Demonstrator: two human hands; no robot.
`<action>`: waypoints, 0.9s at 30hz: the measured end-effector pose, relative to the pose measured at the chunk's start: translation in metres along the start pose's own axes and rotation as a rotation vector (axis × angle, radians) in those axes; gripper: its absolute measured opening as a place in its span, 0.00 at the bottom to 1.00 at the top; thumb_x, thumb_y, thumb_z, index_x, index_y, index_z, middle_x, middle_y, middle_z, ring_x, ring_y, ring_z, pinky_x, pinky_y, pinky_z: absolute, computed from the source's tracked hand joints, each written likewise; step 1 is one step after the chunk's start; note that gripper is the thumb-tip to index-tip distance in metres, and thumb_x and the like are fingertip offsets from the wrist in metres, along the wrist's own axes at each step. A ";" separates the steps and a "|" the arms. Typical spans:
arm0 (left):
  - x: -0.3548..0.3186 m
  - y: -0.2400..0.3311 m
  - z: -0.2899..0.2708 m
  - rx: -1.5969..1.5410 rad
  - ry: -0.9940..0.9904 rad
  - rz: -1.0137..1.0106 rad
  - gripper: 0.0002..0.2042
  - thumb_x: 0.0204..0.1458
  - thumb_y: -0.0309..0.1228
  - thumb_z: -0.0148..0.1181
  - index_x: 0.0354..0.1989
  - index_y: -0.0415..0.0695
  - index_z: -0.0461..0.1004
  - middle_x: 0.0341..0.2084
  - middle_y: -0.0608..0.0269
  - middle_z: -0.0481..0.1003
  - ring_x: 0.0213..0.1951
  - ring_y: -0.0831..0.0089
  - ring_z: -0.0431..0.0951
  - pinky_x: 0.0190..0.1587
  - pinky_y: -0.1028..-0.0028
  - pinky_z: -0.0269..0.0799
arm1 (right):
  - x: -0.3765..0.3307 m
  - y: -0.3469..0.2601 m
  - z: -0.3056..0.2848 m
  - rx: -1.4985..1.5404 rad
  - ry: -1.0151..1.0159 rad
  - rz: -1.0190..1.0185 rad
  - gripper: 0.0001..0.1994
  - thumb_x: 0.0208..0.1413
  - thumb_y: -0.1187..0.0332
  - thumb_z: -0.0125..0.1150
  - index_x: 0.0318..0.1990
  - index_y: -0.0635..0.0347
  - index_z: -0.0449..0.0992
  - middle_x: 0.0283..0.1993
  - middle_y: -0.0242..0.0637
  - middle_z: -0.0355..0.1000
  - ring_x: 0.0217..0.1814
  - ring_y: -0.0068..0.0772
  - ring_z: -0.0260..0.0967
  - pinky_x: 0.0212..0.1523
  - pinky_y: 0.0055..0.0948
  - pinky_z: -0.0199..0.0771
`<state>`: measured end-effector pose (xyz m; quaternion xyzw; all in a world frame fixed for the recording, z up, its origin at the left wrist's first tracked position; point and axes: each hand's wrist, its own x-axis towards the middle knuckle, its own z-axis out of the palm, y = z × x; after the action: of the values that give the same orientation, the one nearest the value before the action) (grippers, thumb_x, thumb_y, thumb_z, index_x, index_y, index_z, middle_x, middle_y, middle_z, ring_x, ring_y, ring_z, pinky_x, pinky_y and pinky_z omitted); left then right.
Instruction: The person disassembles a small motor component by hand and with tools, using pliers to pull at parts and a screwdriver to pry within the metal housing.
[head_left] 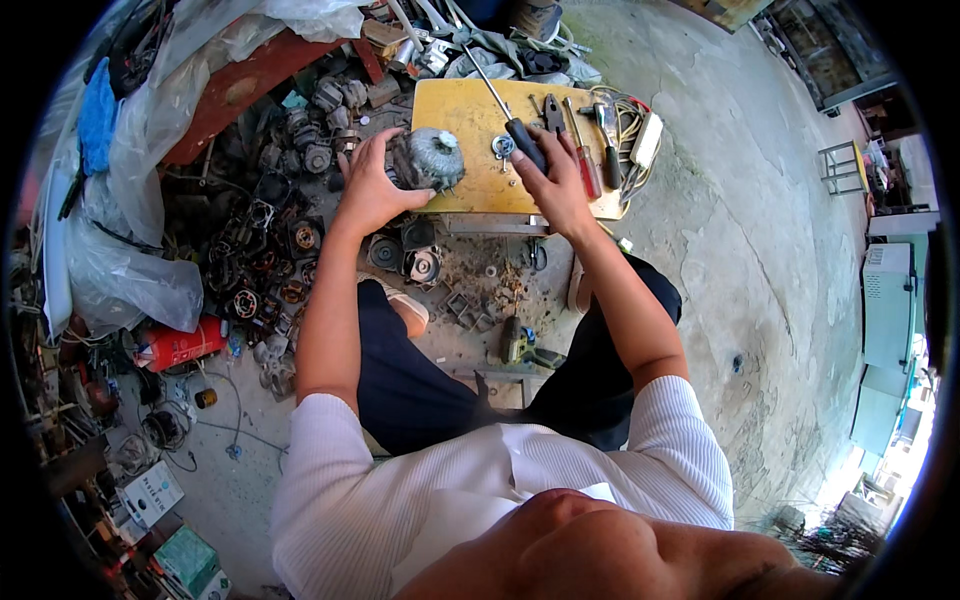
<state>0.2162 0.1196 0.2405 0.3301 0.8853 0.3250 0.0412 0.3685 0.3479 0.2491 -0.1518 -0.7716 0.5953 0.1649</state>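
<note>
My left hand (378,192) curves around the left side of a grey, rounded metal motor housing (436,160) at the left edge of a yellow tabletop (480,188). Its thumb rests along the near side of the housing. The black handle of a long-shafted screwdriver (525,143) is gripped in my right hand (562,195), its shaft slanting up and to the left. Beside that hand lie a red-handled screwdriver (589,175), pliers (552,112) and a black-handled ratchet (606,130). A small metal ring (502,147) sits between my hands.
Motor parts (265,230) are heaped left of the low table. A white power strip (647,140) with coiled cable lies at its right end. Between my feet, a cordless drill (522,345) lies among scraps. A red cylinder (180,343) and plastic sheeting (130,270) are farther left.
</note>
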 end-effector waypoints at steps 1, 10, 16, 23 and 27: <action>0.002 0.002 -0.001 -0.005 0.005 0.009 0.46 0.30 0.45 0.79 0.63 0.49 0.65 0.61 0.52 0.67 0.67 0.54 0.60 0.71 0.49 0.43 | 0.000 -0.004 -0.006 -0.138 0.042 -0.099 0.25 0.64 0.62 0.62 0.65 0.59 0.67 0.40 0.33 0.71 0.35 0.22 0.67 0.42 0.24 0.70; 0.016 0.030 0.002 0.174 -0.007 0.083 0.44 0.31 0.47 0.78 0.61 0.51 0.66 0.59 0.56 0.67 0.69 0.56 0.57 0.72 0.39 0.32 | -0.021 -0.028 -0.059 -0.108 -0.152 0.134 0.23 0.64 0.64 0.60 0.66 0.53 0.70 0.46 0.37 0.73 0.32 0.21 0.68 0.38 0.25 0.72; 0.014 0.025 0.007 0.112 0.001 0.064 0.44 0.30 0.45 0.78 0.61 0.51 0.64 0.62 0.54 0.65 0.70 0.54 0.56 0.71 0.38 0.32 | -0.049 -0.035 -0.076 -0.210 -0.309 0.247 0.23 0.65 0.67 0.59 0.67 0.49 0.69 0.31 0.24 0.67 0.30 0.16 0.61 0.31 0.21 0.66; 0.016 0.035 0.002 0.050 -0.097 -0.016 0.45 0.32 0.45 0.77 0.63 0.52 0.61 0.62 0.52 0.67 0.68 0.52 0.60 0.71 0.38 0.32 | -0.060 -0.033 -0.071 -0.237 -0.338 0.270 0.23 0.64 0.62 0.58 0.65 0.55 0.69 0.43 0.44 0.76 0.40 0.32 0.71 0.46 0.31 0.72; 0.016 0.035 0.007 -0.015 -0.110 -0.024 0.48 0.33 0.47 0.78 0.66 0.52 0.58 0.63 0.51 0.65 0.67 0.52 0.60 0.71 0.42 0.38 | -0.067 -0.014 -0.056 -0.110 -0.316 0.223 0.24 0.65 0.63 0.55 0.67 0.54 0.66 0.36 0.42 0.73 0.35 0.32 0.70 0.41 0.33 0.71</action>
<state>0.2254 0.1531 0.2589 0.3367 0.8831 0.3124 0.0962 0.4522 0.3643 0.2713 -0.1497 -0.7976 0.5833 -0.0337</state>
